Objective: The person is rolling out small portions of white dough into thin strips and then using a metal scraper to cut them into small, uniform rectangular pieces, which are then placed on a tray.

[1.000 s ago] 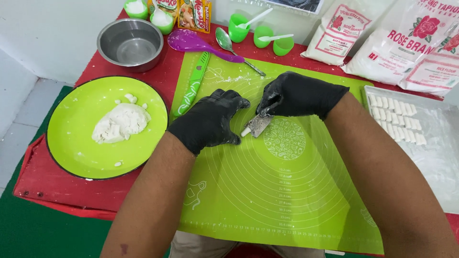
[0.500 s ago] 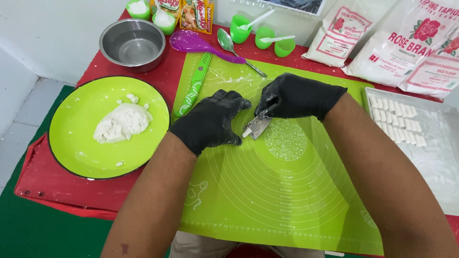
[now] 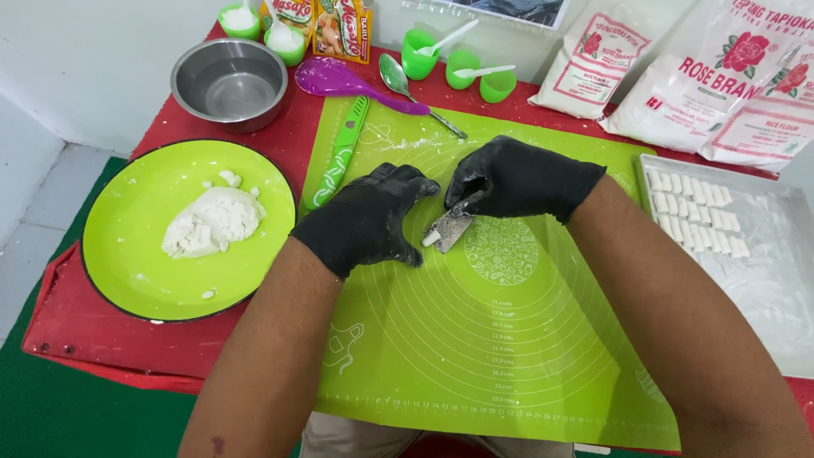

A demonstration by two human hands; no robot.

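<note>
My right hand in its black glove is closed on a small flat metal scraper blade, edge down on the green silicone mat near its far middle. My gloved left hand rests curled just left of it, grip unclear, holding nothing visible. A small white dough piece sits at the blade: soft, light, probably sticky, so pinch it gently by the sides.

Home kitchen table, flour bags, steel bowl, green baking mat
</note>
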